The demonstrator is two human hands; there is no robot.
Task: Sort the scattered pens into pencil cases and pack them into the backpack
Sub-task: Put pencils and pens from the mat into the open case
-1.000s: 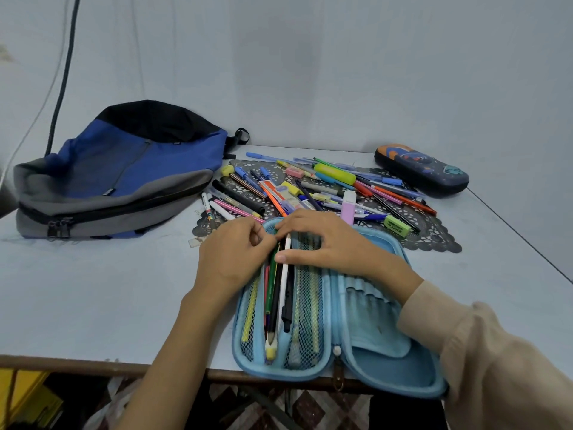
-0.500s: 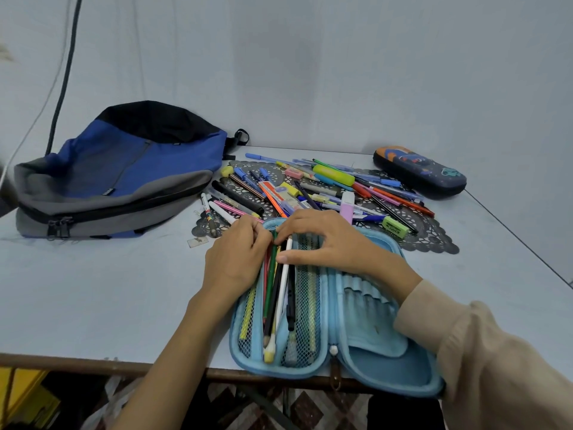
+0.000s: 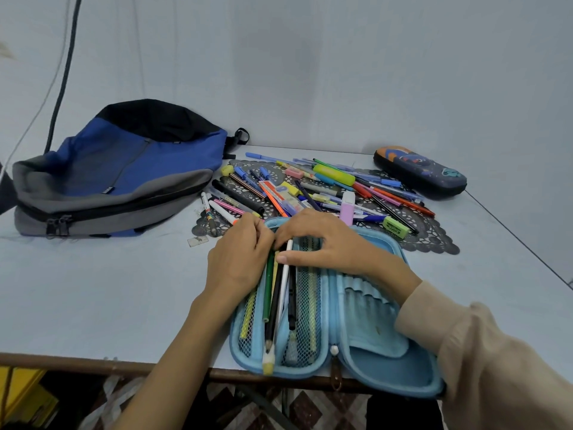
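Note:
An open light-blue pencil case point(image 3: 366, 333) lies at the table's front edge. On its left mesh half rests a bundle of pens and pencils point(image 3: 276, 293). My left hand point(image 3: 238, 259) grips the bundle's top from the left. My right hand point(image 3: 322, 243) pinches the same bundle from the right, thumb against a white pen. Behind the case, scattered pens, markers and erasers point(image 3: 325, 190) cover a dark doily. A blue, grey and black backpack point(image 3: 117, 169) lies zipped at the left. A dark printed pencil case point(image 3: 420, 172) sits shut at the far right.
The white table point(image 3: 93, 290) meets a wall at the back and a brown front edge point(image 3: 62, 364). A dark cable point(image 3: 63, 72) hangs down the wall at the left. A small scrap point(image 3: 197, 241) lies beside the doily.
Both hands stay on the bundle of pens; the left hand has pressed in closer against it. The view has shifted slightly.

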